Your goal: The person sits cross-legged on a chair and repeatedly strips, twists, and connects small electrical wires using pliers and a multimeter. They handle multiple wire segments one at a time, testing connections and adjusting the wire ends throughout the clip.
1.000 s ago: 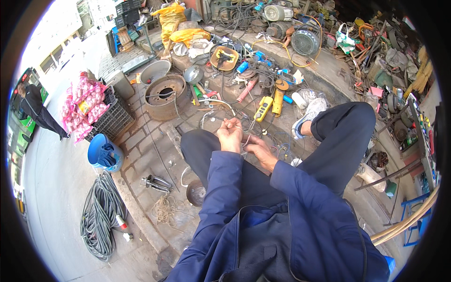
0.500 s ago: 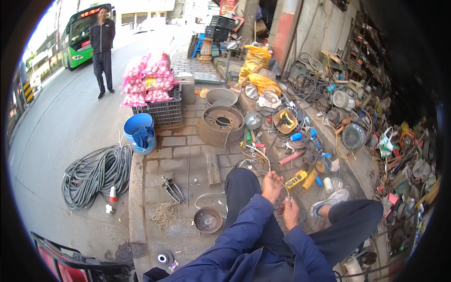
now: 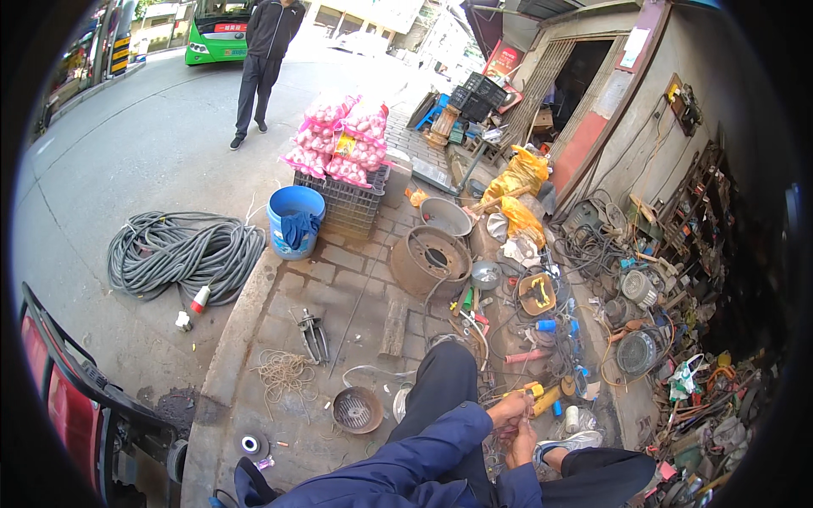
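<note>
Brick paving (image 3: 343, 275) and grey road (image 3: 80, 199) spread out around you, with a green bus (image 3: 212, 46) and a standing person (image 3: 268, 55) at the far side. Your left hand (image 3: 511, 408) is curled close, right against your right hand (image 3: 522, 444), which is curled too; what either one grips, you cannot tell from here. Just beyond your left hand, partly hidden, lies a yellow control box (image 3: 533, 390), with a yellow tube (image 3: 547, 400) beside it. Leftward sit a slotted bowl (image 3: 357, 410), a puller (image 3: 310, 324), twine (image 3: 284, 373) and a blue bucket (image 3: 278, 230).
</note>
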`<state>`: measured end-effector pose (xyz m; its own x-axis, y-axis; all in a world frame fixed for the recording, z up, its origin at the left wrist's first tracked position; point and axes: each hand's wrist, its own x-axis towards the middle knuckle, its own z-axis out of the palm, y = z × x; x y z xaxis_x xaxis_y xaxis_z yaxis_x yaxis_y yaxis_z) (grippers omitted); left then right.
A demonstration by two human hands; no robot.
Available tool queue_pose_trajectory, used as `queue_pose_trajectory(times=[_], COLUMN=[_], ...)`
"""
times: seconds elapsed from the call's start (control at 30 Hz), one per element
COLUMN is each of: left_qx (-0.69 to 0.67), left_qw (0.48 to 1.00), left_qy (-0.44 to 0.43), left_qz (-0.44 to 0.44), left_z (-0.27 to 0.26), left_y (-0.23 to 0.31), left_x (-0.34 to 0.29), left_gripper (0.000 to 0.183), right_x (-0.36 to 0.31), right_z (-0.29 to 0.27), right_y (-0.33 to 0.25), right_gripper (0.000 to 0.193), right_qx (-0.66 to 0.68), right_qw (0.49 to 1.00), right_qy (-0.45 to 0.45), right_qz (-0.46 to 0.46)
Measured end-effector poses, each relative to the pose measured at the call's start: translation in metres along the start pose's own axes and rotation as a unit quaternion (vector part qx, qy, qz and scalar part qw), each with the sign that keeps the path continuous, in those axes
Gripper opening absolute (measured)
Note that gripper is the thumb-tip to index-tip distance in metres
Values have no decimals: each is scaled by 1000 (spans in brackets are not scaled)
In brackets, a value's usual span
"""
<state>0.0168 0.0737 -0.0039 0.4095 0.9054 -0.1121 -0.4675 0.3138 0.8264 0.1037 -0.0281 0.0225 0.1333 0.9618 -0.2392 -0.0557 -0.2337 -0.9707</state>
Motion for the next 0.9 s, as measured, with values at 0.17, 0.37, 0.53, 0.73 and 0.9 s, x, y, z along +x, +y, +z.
queue_pose_trajectory(times=[0.17, 0.37, 0.53, 0.73, 0.9], left_qx=[64, -76, -359, -364, -373], left_qw=[995, 988, 932, 922, 918], left_qy=[-48, -42, 44, 127, 134], left_qz=[62, 128, 17, -23, 0], left_z=[5, 12, 5, -3, -6], left_y=[-9, 10, 10, -2, -6], left_x=[0, -27, -27, -15, -12], left_gripper=[27, 24, 18, 27, 26], right_x=[2, 7, 15, 33, 18], right_z=[-11, -13, -12, -22, -11], right_y=[4, 11, 9, 0, -4], right_gripper=[32, 36, 31, 20, 37], right_qx=[127, 226, 240, 311, 179], right_qw=[990, 971, 970, 939, 967], right_qy=[5, -16, -11, 143, 120], right_qz=[55, 74, 28, 30, 133])
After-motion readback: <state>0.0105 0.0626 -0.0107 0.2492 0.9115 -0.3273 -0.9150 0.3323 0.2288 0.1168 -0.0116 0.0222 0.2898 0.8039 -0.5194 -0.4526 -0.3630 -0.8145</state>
